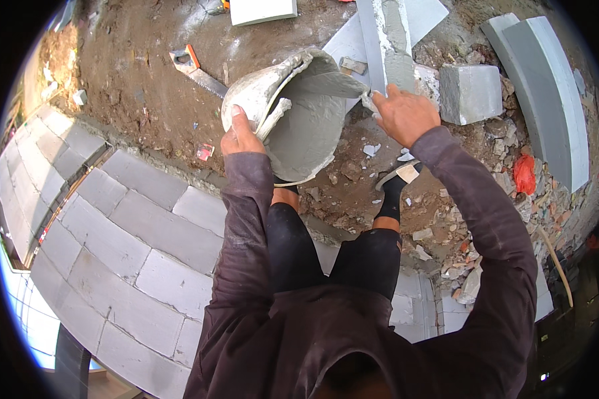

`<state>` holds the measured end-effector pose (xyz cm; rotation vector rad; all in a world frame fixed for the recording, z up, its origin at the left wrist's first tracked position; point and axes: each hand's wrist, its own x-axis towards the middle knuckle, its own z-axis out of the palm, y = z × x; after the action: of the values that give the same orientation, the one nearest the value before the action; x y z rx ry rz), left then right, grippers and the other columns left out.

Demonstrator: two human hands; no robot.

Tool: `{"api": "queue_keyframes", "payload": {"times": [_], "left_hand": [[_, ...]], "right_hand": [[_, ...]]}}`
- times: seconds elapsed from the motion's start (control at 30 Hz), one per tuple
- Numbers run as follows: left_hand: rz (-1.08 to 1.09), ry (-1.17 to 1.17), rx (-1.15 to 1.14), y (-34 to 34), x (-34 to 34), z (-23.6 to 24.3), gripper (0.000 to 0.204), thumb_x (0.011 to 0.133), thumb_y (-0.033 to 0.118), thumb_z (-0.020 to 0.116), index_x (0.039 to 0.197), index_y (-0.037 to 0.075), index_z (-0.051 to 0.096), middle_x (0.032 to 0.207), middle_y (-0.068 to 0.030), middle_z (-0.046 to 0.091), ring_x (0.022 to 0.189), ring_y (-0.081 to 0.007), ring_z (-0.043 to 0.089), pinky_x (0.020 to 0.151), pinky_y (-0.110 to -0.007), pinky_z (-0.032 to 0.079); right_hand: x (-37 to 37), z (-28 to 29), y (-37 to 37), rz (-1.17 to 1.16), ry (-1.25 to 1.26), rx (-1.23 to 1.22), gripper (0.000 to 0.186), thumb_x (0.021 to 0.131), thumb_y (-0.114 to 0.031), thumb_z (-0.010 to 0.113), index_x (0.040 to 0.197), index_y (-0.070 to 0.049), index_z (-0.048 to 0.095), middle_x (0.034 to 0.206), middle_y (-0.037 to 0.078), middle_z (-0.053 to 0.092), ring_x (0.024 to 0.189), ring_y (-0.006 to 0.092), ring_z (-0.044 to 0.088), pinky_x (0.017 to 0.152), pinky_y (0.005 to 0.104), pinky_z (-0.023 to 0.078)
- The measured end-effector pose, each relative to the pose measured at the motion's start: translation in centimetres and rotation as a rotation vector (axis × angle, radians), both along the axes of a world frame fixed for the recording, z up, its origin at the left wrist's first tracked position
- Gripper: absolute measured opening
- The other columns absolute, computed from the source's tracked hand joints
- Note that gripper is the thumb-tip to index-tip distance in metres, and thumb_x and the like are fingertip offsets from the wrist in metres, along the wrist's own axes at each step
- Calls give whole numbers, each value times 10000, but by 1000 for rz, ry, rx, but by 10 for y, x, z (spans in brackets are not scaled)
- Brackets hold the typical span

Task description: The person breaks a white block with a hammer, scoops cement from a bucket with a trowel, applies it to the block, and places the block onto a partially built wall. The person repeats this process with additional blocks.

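A mortar-caked bucket (243, 93) is tilted in front of me, its inner wall coated with wet grey mortar (306, 130). My left hand (241, 136) is closed on the bucket's left rim, thumb on top. A mortar-covered stick-like piece (273, 118) lies against the rim beside that hand. With my right hand (406, 114) I grip the handle of a trowel (336, 85), whose coated blade reaches over the bucket's mouth. Just beyond my right hand is a grey block (373, 43) with a band of mortar (398, 50) along its top.
A handsaw (199, 72) lies on the soil to the left. Two long grey blocks (542, 86) and a short block (471, 93) are at right, near rubble (472, 253) and a red bag (524, 174). A block wall (140, 233) stands at left. A white block (263, 9) sits far ahead.
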<state>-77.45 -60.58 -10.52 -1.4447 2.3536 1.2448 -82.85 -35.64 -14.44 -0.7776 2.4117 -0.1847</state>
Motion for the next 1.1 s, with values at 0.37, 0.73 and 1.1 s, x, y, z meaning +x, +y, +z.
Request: {"api": "queue_keyframes", "payload": {"times": [0.37,0.73,1.1], "left_hand": [[-150,215,241,2,-16,50,597,936,467,231,651,35,528,567,-40,511,518,-131,443,524,-254,360],[288,348,505,7,-15,-12,538,899,521,295,781,68,561,700,-35,585,631,-166,537,619,-275,451],[435,301,457,-9,-20,-49,547,857,557,353,676,72,531,585,-24,534,525,-145,482,501,-255,392]], "right_hand": [[70,47,-48,-208,-207,-312,238,765,-160,556,948,-13,593,812,152,594,729,302,620,614,381,503],[71,36,29,-862,-829,-670,374,761,-275,627,984,23,598,756,67,611,687,143,547,636,287,434],[-8,-32,52,-1179,14,-452,390,777,-305,602,1031,-9,591,874,149,621,737,260,597,671,354,464]]}}
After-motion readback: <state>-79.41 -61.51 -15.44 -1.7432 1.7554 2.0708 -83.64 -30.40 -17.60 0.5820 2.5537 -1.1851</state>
